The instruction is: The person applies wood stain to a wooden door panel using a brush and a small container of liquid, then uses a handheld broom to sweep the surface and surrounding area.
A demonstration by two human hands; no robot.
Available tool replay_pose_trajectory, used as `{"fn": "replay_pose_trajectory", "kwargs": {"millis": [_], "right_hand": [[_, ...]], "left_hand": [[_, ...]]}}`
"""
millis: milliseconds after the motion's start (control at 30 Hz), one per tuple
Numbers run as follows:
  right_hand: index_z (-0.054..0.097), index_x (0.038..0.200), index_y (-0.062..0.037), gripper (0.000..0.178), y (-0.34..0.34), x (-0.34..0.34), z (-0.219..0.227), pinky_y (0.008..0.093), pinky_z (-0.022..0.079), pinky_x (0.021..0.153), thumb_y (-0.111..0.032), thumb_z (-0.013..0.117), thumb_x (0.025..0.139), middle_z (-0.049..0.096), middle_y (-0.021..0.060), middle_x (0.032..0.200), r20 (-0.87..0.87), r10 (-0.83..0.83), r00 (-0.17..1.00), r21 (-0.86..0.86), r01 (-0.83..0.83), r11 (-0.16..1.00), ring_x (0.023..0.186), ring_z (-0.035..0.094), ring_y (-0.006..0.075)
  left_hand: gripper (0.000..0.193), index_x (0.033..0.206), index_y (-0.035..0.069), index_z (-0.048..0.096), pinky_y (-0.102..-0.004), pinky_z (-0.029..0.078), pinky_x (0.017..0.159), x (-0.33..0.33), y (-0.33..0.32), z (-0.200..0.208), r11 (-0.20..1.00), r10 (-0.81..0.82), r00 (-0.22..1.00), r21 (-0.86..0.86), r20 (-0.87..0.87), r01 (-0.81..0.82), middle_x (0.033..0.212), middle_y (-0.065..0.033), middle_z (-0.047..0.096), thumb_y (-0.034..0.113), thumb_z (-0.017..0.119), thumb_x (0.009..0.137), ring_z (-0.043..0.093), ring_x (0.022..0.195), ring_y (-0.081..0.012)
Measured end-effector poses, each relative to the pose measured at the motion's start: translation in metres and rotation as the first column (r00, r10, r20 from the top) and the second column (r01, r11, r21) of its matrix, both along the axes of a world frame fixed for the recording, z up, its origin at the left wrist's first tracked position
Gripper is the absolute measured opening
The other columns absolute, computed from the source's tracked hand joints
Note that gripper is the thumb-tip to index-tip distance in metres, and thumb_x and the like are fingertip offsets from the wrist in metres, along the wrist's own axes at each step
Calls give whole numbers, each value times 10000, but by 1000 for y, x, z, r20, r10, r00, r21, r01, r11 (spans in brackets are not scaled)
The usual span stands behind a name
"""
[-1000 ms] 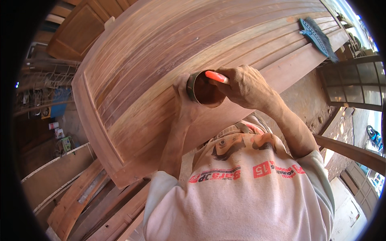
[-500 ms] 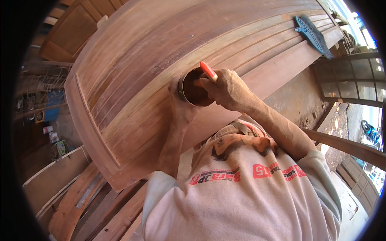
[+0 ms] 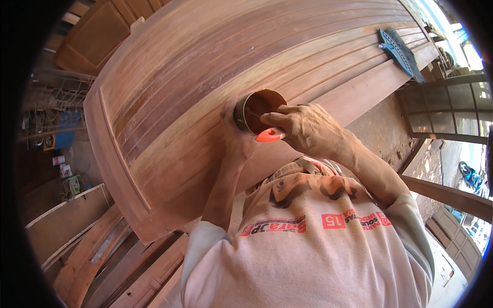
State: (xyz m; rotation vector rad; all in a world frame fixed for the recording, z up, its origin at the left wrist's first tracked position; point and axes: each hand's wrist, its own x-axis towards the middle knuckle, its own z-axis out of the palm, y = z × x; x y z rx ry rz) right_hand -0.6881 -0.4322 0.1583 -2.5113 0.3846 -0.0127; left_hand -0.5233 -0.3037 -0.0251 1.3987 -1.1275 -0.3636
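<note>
In the head view, the left hand [image 3: 236,134] is wrapped around a round, dark-sided can [image 3: 267,98], its open mouth tilted toward the camera, over the near part of a grooved wooden panel [image 3: 200,97]. The right hand [image 3: 313,126] grips a brush [image 3: 269,135] by its red-tipped handle, fingers at the can's mouth; the bristles are hidden. A blue broom head [image 3: 399,53] lies on the panel's far right end.

Red-and-pale handle [image 3: 270,135], can [image 3: 259,105] brown inside, streaked reddish-brown panel [image 3: 205,87], blue-and-black broom [image 3: 397,51]
</note>
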Motion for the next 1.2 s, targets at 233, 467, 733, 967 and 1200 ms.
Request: {"fn": "replay_pose_trajectory", "kwargs": {"millis": [233,467,733,967,1200], "right_hand": [[647,1243,-118,280,0,-4,7,493,548,717,-193,683,976,712,155,962,51,-166,985,-47,168,985,874,712,389],[636,1030,-9,340,6,13,-2,500,567,690,-338,564,1079,722,205,881,-62,-229,971,-151,218,964,829,736,387],[704,947,-14,355,-7,41,5,477,585,717,-324,583,1069,745,207,845,-149,-75,986,-48,69,996,824,745,388],[701,906,-21,311,6,28,5,497,563,737,-298,631,1030,731,172,873,-17,-43,999,-74,42,996,878,728,372],[700,942,-3,269,9,10,26,509,564,725,-250,628,1022,730,190,851,-15,-176,984,-71,174,982,858,721,399]], "left_hand": [[1139,1518,73,319,-509,440,1105,3,-5,38,1000,-18,967,10,255,16,1386,-142,519,251,1041,656,508,1298,-344],[1054,1460,63,395,-505,448,1050,6,-5,33,996,16,966,83,258,-38,1335,-163,534,218,1029,633,541,1229,-363],[1002,1461,46,381,-480,489,1026,9,-2,32,993,17,953,109,301,-52,1310,-174,560,110,988,667,566,1222,-341],[1105,1500,51,342,-509,488,1035,-7,5,16,995,98,995,-9,11,-98,1314,-175,553,154,1030,642,537,1257,-342],[1136,1503,50,328,-506,485,1038,-1,19,40,990,106,945,55,309,-129,1385,-169,465,155,1035,620,492,1265,-350]]}}
